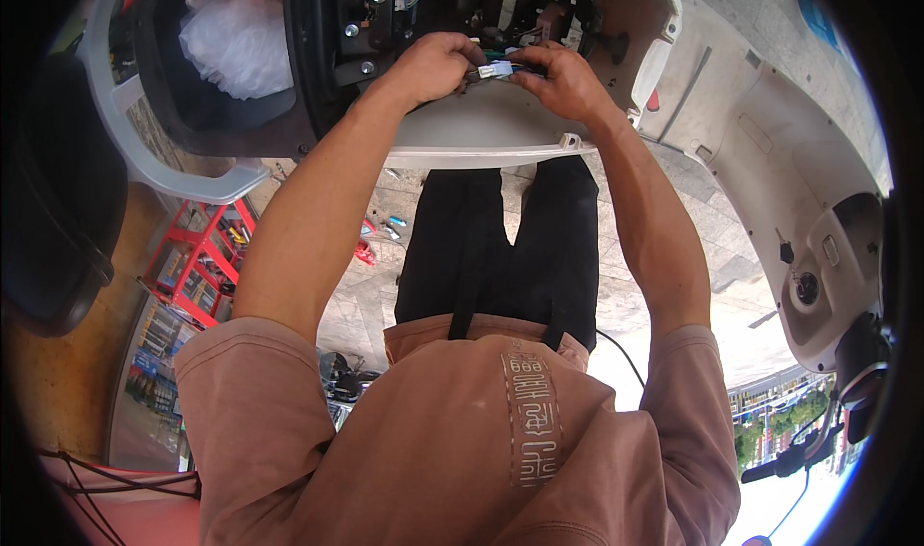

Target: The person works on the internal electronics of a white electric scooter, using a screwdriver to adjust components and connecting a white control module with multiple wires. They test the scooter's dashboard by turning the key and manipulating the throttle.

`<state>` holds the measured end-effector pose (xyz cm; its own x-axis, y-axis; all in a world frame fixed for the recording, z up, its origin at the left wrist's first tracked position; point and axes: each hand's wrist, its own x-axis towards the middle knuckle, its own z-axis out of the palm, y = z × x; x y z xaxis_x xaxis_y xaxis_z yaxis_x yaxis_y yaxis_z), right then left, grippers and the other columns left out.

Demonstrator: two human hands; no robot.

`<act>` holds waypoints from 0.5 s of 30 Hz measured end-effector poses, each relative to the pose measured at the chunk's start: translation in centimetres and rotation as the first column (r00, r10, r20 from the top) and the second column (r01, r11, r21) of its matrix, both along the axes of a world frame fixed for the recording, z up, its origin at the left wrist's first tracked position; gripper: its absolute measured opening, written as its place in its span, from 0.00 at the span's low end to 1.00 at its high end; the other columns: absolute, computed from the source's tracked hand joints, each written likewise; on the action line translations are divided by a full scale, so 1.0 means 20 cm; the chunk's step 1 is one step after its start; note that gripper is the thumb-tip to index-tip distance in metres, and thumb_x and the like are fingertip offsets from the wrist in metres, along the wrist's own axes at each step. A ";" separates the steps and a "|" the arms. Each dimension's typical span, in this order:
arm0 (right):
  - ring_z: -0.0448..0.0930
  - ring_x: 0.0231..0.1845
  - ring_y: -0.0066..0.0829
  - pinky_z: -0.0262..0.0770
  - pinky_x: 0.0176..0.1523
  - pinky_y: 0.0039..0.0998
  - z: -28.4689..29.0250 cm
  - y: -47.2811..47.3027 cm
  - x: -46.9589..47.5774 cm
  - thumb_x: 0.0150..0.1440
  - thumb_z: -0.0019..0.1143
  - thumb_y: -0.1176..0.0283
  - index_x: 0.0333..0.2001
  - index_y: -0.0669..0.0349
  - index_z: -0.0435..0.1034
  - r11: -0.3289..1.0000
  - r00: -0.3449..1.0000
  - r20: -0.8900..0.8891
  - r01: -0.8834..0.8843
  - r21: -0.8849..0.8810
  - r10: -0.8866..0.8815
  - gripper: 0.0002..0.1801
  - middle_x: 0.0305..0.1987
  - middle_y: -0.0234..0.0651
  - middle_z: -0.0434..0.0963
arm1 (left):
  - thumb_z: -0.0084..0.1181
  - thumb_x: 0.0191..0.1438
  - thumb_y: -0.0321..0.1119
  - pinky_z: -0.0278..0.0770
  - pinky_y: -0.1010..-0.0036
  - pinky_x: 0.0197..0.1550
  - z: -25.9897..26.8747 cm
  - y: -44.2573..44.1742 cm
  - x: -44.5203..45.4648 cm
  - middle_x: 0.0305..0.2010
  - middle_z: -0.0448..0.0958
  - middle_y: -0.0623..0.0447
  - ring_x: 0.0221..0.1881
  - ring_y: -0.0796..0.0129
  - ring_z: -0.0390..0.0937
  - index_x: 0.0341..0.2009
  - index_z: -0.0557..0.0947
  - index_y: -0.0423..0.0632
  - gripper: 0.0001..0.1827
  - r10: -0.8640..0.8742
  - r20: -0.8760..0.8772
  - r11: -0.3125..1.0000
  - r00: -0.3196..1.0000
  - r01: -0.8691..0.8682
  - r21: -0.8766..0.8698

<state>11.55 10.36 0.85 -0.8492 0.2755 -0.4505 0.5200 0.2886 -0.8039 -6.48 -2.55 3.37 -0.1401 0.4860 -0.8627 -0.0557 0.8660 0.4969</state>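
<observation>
Both my hands are inside the opened body of a motor scooter, over its light plastic side panel (469,123). Between them is a white plastic wire connector (495,69) with coloured wires. My left hand (437,66) comes from the left, its fingertips curled at the wires beside the connector. My right hand (559,76) pinches the wires at the connector's right end. Dark frame parts and a reddish part (551,20) lie behind the hands. Left of them is a black storage box (216,123) holding a crumpled clear plastic bag (234,40).
A grey grab rail (155,174) and black seat (58,199) are at the left. A red tool rack (195,257) stands below them. Small tools lie on the paving (375,279). At the right are the scooter's front panel (765,149), keys (785,250) and handlebar (794,459).
</observation>
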 end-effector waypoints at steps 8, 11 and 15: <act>0.77 0.41 0.43 0.73 0.46 0.36 -0.02 0.00 0.00 0.50 0.64 0.67 0.45 0.56 0.76 1.000 0.999 -0.040 0.014 0.018 -0.014 0.17 0.38 0.43 0.76 | 0.44 0.56 0.22 0.71 0.79 0.33 -0.01 0.00 -0.01 0.30 0.77 0.54 0.28 0.77 0.72 0.40 0.80 0.40 0.11 -0.041 0.047 0.999 0.998 0.040 0.025; 0.77 0.41 0.42 0.73 0.46 0.36 -0.03 0.00 0.00 0.50 0.64 0.67 0.45 0.56 0.76 1.000 0.999 -0.038 0.014 0.007 -0.014 0.17 0.38 0.42 0.76 | 0.46 0.54 0.21 0.71 0.80 0.33 -0.01 -0.01 -0.01 0.31 0.77 0.54 0.29 0.77 0.72 0.40 0.80 0.40 0.12 -0.038 0.036 0.999 0.999 0.037 0.027; 0.77 0.41 0.41 0.73 0.46 0.35 -0.04 0.00 0.01 0.50 0.64 0.67 0.46 0.56 0.76 1.000 0.999 -0.041 0.020 -0.018 -0.021 0.17 0.38 0.41 0.76 | 0.53 0.48 0.24 0.72 0.77 0.35 -0.01 -0.01 -0.01 0.31 0.79 0.53 0.31 0.73 0.74 0.43 0.80 0.41 0.15 -0.074 0.025 0.995 0.997 0.072 0.066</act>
<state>11.74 10.30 0.02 -0.8613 0.2851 -0.4205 0.4923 0.2637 -0.8295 -6.72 -2.71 3.09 -0.0794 0.5494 -0.8318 -0.0078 0.8340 0.5516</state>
